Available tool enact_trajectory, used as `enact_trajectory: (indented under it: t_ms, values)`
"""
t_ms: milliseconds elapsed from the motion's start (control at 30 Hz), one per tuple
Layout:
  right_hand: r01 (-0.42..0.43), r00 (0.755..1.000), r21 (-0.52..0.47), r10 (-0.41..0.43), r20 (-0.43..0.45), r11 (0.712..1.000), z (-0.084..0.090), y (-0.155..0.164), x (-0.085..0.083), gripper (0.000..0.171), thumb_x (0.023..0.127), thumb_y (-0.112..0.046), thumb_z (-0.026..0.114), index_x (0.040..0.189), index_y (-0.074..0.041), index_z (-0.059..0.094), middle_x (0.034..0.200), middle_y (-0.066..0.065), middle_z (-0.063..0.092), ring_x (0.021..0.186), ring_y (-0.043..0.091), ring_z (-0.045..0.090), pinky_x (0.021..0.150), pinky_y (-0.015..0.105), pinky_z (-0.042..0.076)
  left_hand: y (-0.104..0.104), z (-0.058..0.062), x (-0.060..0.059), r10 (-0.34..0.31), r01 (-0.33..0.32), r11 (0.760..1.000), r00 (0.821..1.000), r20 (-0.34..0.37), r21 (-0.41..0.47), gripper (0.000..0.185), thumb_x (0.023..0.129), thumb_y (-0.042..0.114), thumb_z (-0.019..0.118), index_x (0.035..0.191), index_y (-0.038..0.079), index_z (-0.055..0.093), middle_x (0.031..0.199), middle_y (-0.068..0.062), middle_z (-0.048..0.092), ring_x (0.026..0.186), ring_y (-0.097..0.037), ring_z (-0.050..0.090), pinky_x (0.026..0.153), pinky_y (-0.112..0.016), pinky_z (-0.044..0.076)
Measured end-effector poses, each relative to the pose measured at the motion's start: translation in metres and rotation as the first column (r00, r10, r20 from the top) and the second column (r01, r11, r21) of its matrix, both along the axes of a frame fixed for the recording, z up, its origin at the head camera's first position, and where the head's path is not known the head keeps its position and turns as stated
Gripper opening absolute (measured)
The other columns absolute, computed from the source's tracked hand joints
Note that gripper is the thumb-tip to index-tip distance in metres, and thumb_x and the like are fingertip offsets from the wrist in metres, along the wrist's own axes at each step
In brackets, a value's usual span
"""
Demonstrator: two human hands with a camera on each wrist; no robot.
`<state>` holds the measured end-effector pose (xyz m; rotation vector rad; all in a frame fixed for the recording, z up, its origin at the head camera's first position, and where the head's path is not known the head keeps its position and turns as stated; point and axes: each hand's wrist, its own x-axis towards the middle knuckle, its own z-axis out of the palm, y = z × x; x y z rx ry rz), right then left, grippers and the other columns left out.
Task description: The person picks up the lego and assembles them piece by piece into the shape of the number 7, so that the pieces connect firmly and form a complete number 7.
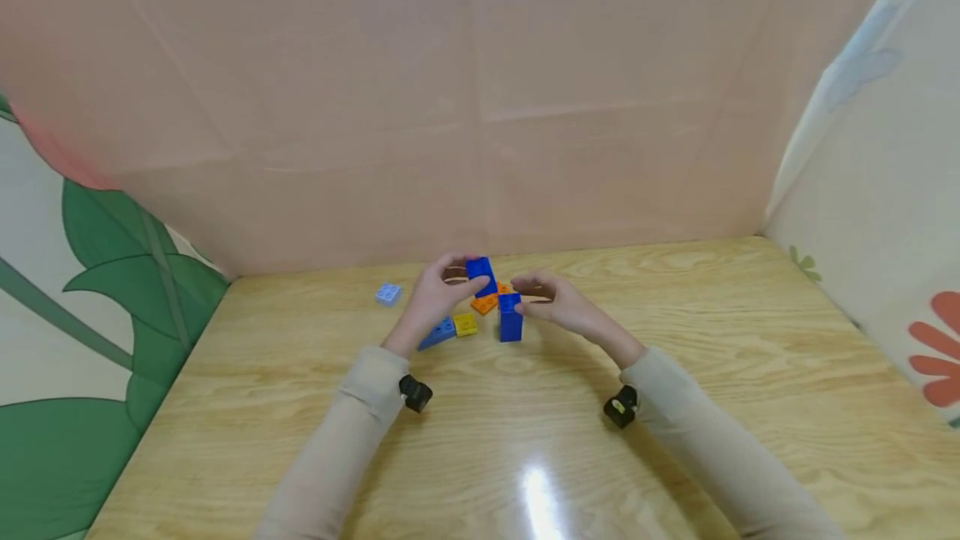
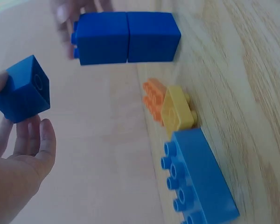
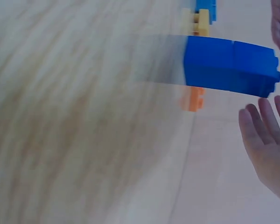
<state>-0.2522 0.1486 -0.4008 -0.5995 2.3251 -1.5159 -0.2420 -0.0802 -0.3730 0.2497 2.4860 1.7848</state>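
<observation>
The left hand (image 1: pixel 433 297) pinches a dark blue plastic cube brick (image 2: pixel 23 88) above the wooden table (image 1: pixel 300 373). The right hand (image 1: pixel 558 302), fingers relaxed and holding nothing, hovers beside a standing two-brick blue tower (image 1: pixel 510 317), seemingly ready to steady it.

Seven building bricks show in all. Three are dark blue: one loose cube (image 1: pixel 480 274) at twelve o'clock of the cluster, and two stacked as a short tower (image 1: pixel 510 317) at three o'clock. One is a long mid-blue brick (image 1: pixel 438 332) at seven o'clock, one yellow (image 1: pixel 465 324), one orange (image 1: pixel 485 303), and one pale blue (image 1: pixel 387 294) at nine o'clock.
</observation>
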Motion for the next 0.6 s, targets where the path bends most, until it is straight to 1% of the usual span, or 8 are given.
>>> enact_trajectory:
  t_ms: [67,133,233,367,467,600]
  values:
    - [0.007,1.0,-0.023,-0.008,-0.023,1.0,0.004,-0.001,0.0,0.054,0.094,-0.017,0.06,0.14,0.004,0.041,0.145,0.026,0.042,0.136,0.041,0.04,0.107,0.051,0.042,0.003,0.0,0.001,-0.012,0.012,1.0,1.0,0.003,-0.001,0.044,0.087,0.029,0.07,0.128,0.018,0.058,0.128,-0.007,0.057,0.12,-0.027,0.055,0.102,-0.042,0.049]
    - [0.019,0.999,-0.042,-0.021,-0.048,0.999,0.008,-0.001,0.0,0.053,0.094,-0.016,0.061,0.14,0.003,0.042,0.144,0.026,0.043,0.135,0.041,0.04,0.107,0.052,0.041,0.006,-0.001,0.001,-0.02,0.02,1.0,1.0,0.003,-0.006,0.045,0.087,0.03,0.071,0.128,0.018,0.058,0.129,-0.007,0.057,0.119,-0.027,0.055,0.101,-0.042,0.049]
    - [0.037,0.996,-0.071,-0.043,-0.076,0.997,0.013,-0.004,0.001,0.051,0.093,-0.014,0.062,0.138,0.002,0.044,0.142,0.025,0.045,0.133,0.041,0.044,0.106,0.051,0.044,0.011,-0.003,0.0,-0.03,0.03,1.0,0.999,-0.009,-0.006,0.048,0.086,0.029,0.072,0.129,0.015,0.056,0.129,-0.008,0.057,0.118,-0.027,0.056,0.1,-0.041,0.05]
    - [0.046,0.995,-0.093,-0.054,-0.078,0.995,0.017,-0.007,0.002,0.05,0.092,-0.013,0.063,0.138,-0.001,0.046,0.141,0.021,0.048,0.129,0.04,0.049,0.102,0.048,0.048,0.017,-0.005,-0.001,-0.036,0.036,0.999,0.999,-0.003,-0.008,0.05,0.085,0.029,0.073,0.129,0.013,0.055,0.128,-0.009,0.057,0.117,-0.027,0.057,0.098,-0.04,0.051]
    - [0.044,0.995,-0.117,-0.053,-0.079,0.992,0.019,-0.009,0.002,0.052,0.092,-0.012,0.063,0.139,-0.003,0.044,0.142,0.021,0.047,0.128,0.04,0.049,0.102,0.048,0.048,0.02,-0.006,-0.001,-0.044,0.044,0.999,0.999,0.009,-0.006,0.048,0.084,0.03,0.074,0.127,0.017,0.056,0.128,-0.007,0.057,0.117,-0.027,0.057,0.096,-0.039,0.052]
    - [0.061,0.994,-0.135,-0.072,-0.079,0.989,0.021,-0.009,0.002,0.051,0.092,-0.013,0.063,0.139,-0.003,0.045,0.14,0.021,0.049,0.127,0.039,0.05,0.1,0.049,0.049,0.022,-0.006,-0.001,-0.065,0.065,0.998,0.998,-0.005,0.005,0.045,0.084,0.031,0.073,0.126,0.021,0.058,0.13,-0.005,0.057,0.117,-0.026,0.058,0.096,-0.039,0.052]
